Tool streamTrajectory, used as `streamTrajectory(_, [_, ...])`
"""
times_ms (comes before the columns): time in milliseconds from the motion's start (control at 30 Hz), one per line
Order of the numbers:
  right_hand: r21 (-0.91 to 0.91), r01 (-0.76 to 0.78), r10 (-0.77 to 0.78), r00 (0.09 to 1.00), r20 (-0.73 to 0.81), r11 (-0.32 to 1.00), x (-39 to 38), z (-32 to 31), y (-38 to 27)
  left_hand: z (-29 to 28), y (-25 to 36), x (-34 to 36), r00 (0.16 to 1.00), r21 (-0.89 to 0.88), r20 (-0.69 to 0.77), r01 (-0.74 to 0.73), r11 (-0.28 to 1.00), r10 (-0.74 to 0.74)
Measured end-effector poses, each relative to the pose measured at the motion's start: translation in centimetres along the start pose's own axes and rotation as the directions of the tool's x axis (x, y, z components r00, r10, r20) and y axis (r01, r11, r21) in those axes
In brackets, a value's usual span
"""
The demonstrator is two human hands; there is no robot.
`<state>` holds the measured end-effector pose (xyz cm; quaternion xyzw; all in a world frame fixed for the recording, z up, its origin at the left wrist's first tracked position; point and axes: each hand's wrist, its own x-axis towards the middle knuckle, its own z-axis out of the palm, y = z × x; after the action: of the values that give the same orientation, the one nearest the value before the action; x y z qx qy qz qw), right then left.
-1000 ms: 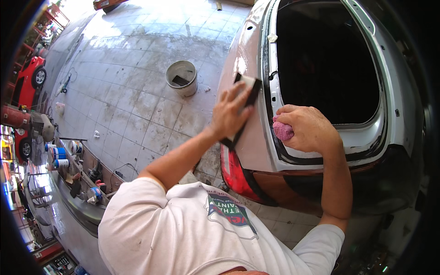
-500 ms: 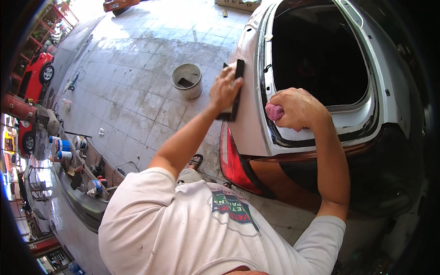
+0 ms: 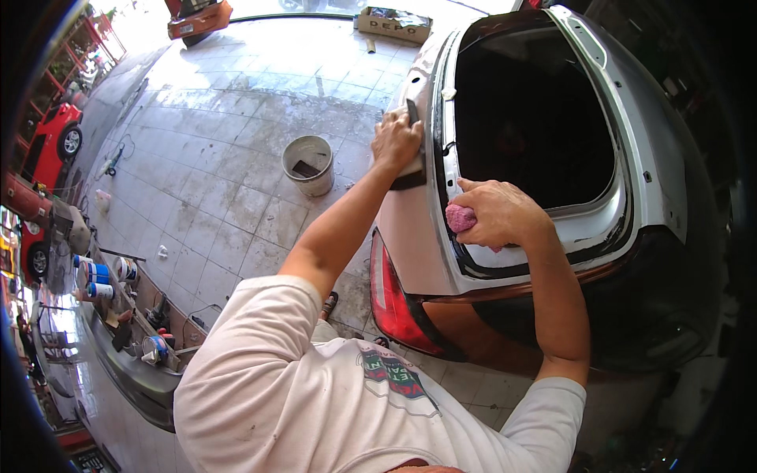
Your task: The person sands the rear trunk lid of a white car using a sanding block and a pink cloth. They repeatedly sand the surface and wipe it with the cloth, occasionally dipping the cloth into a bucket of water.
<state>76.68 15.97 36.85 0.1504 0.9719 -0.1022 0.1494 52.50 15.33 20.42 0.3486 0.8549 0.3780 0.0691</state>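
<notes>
My left hand (image 3: 397, 140) is wrapped over a long sanding block (image 3: 410, 178), pale with dark sandpaper at its edges, pressed to the grey-primed rear side panel of a car (image 3: 406, 236). Part of the block is hidden under my fingers. My right hand (image 3: 509, 213) is closed on a wadded pink cloth (image 3: 459, 217) at the lower left corner of the rear window frame. Its index finger points out along the frame. The dark rear window (image 3: 536, 118) is beyond this hand. Below the panel sits a red tail light (image 3: 394, 303).
Left of the car, a grey bucket (image 3: 319, 187) with a dark flat piece inside stands on the tiled floor (image 3: 236, 158). Paint cans (image 3: 98, 273) and tools crowd a low cart at lower left. A cardboard box (image 3: 394, 25) lies at the back. A red car (image 3: 55, 146) is far left.
My left hand and the sanding block have shifted slightly over the panel, and less of the block shows. The right hand's index finger has straightened along the frame. The view has shifted a little.
</notes>
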Motion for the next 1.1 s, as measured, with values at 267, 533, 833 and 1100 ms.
streamTrajectory(267, [0.205, 0.003, 0.057, 0.955, -0.29, 0.979, -1.3, -0.3, 3.2, 0.3, -7.4, -2.2, 0.888, -0.362, -0.034, -0.439, 0.822, 0.459])
streamTrajectory(533, [0.133, -0.23, 0.264, 0.888, -0.375, 0.964, -0.5, -1.3, 3.3, 2.9, 1.0, 12.4, 0.881, -0.228, 0.083, -0.439, 0.869, 0.466])
streamTrajectory(833, [0.06, -0.364, 0.364, 0.877, -0.315, 0.929, -1.0, -0.3, 3.2, 1.6, -0.7, 9.8, 0.774, 0.138, 0.132, -0.633, 0.762, 0.619])
streamTrajectory(1100, [0.112, -0.414, 0.428, 0.858, -0.283, 0.903, -1.2, -0.7, 2.5, -1.2, -2.9, 13.2, 0.788, -0.742, 0.605, 0.504, 0.441, 0.117])
